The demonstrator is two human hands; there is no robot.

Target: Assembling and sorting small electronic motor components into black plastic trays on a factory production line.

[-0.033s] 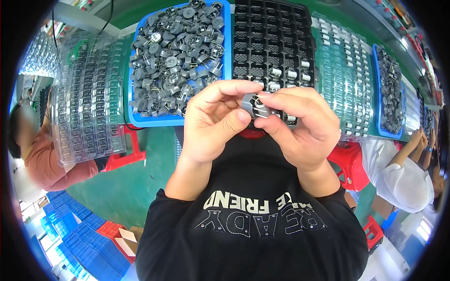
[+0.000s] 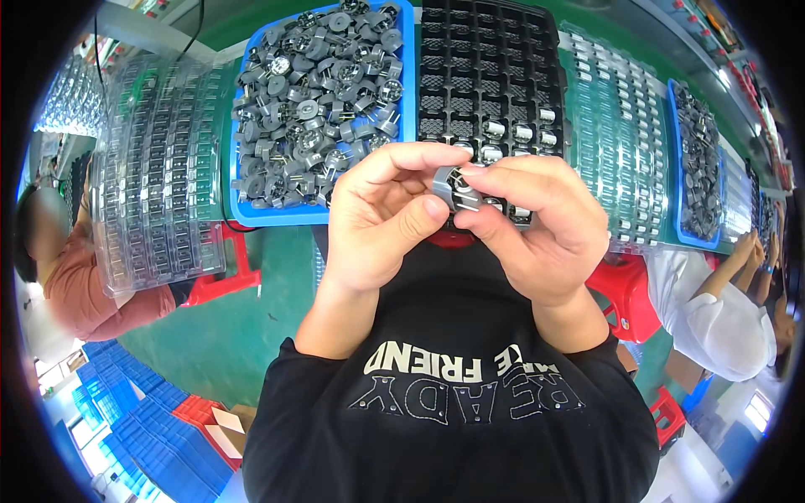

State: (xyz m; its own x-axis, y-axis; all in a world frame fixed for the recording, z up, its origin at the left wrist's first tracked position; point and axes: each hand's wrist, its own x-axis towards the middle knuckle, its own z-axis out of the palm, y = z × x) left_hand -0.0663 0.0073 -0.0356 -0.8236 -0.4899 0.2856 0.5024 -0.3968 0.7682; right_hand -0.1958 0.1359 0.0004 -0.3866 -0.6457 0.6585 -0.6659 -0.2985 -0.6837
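Note:
Both hands meet in front of my chest at one small round grey plastic part with metal pins. The thumb and fingers of my left hand close on its grey side. From the other side, my right hand pinches it near the pins with thumb and forefinger. Just beyond the hands is a black compartment tray, its nearer pockets holding several silvery cylindrical parts. To its left stands a blue bin heaped with similar grey pinned parts.
Clear plastic trays of small parts lie at the left, and another clear tray at the right. Farther right is a second blue bin. A co-worker in white sits right, another person left. Red stools stand below.

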